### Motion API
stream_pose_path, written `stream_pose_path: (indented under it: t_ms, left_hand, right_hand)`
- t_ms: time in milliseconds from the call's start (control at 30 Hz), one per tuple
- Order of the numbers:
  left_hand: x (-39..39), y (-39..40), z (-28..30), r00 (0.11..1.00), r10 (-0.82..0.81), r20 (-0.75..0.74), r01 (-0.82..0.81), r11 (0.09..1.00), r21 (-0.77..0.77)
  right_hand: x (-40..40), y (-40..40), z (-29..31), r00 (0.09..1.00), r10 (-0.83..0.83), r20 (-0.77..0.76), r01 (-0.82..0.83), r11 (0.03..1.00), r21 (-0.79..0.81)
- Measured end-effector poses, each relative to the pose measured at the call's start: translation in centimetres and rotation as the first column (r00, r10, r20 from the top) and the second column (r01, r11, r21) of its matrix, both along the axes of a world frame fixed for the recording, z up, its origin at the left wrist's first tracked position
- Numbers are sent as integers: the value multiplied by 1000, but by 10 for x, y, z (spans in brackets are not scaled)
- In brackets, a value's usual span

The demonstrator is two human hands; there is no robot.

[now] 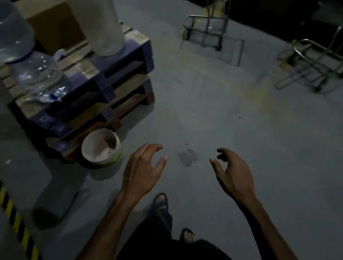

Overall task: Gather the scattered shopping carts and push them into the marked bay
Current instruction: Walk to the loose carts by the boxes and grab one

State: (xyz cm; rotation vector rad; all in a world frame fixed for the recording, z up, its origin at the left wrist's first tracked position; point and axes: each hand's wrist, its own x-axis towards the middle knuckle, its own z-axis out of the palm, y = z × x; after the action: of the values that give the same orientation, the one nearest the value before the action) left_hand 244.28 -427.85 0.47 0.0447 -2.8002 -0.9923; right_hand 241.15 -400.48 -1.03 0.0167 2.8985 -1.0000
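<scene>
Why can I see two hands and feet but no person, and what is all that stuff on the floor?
The camera sits on the person's head and looks down, so you see only their own left hand, right hand and sandalled feet. Both hands are held out in front, fingers loosely curled, holding nothing. On the left, big water bottles stand on stacked pallets, with a white bucket beside them on the grey floor. Farther ahead stand two metal carts, not yet touched.
</scene>
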Motion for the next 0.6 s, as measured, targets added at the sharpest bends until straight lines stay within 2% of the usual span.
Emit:
stream_pose_path:
  t_ms: [267,600]
  left_hand:
    - [-120,-1,-17,988,-154,5,154,988,4]
    - [-264,-20,-11,960,-279,14,279,960,33]
  right_hand:
    - [-61,10,-5,980,-200,-3,200,979,23]
    - [-171,-16,8,934,-357,-4,357,934,-11]
